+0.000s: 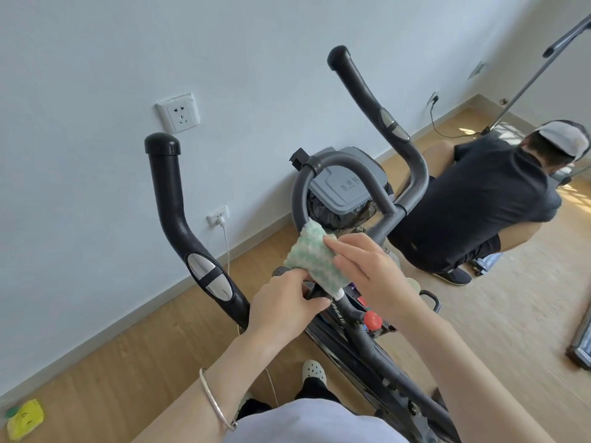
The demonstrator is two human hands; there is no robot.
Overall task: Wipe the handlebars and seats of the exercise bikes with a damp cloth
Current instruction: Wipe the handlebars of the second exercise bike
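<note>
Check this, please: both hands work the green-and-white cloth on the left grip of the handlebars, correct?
Not the left grip: in the head view the left hand and right hand work the cloth at the middle of the handlebars.

Cloth [315, 259] green/white checked, handlebars [179, 215] black w/ silver pads, bin lid [343, 183] grey, wall [96, 75] pale blue.

The cloth [315, 260] covers the centre of the handlebar [300, 199], the bike frame [388, 362] runs off the bottom edge, and lettering on the bin lid [345, 187] is too small to read.
</note>
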